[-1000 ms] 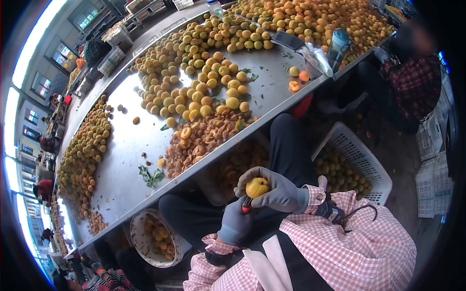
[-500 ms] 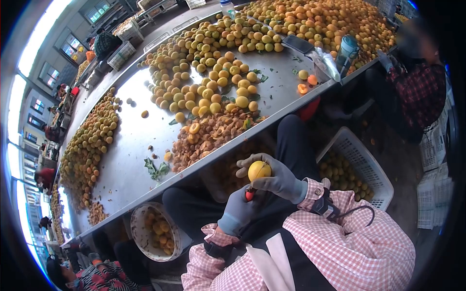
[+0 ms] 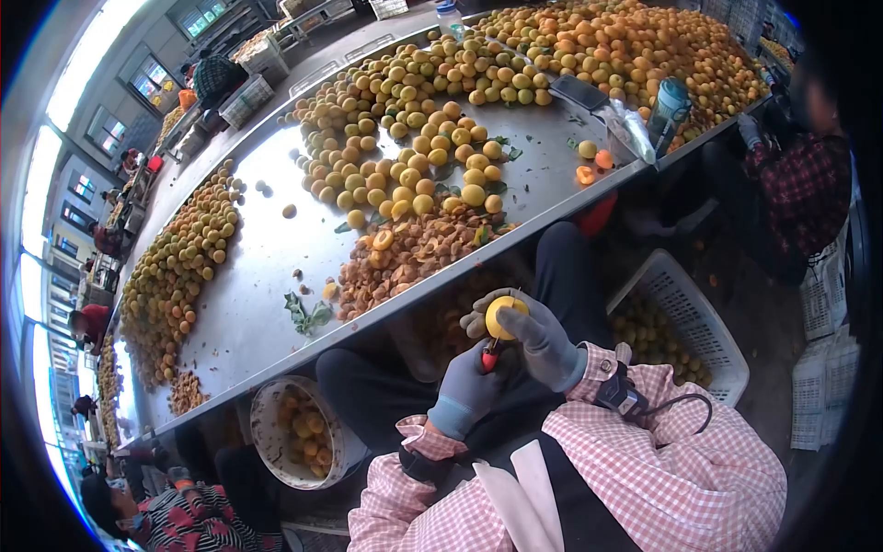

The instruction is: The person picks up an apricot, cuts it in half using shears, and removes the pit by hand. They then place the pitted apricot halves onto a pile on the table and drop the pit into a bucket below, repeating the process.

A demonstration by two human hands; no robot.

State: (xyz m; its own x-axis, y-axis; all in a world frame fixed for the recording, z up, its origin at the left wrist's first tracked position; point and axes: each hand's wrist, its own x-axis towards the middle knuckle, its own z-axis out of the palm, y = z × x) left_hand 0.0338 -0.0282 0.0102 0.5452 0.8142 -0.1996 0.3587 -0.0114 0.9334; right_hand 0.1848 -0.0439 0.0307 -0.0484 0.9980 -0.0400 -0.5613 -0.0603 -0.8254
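Note:
My right hand, in a grey glove, is closed around a yellow apricot above my lap. Just below it, my left hand, gloved too, grips a small red-handled knife. The tool's thin end points up at the fruit's underside, and the fist covers most of the handle. Beyond both hands, a heap of brown pits and scraps lies along the near edge of the metal table.
Whole apricots are piled across the table. A white bucket with cut fruit stands at lower left, a white crate of fruit at right. A phone and bottle lie near a co-worker; another person sits lower left.
The apricot has turned in my right hand, whose fingers now lie further across its front. The view has shifted slightly, and both hands stay close together.

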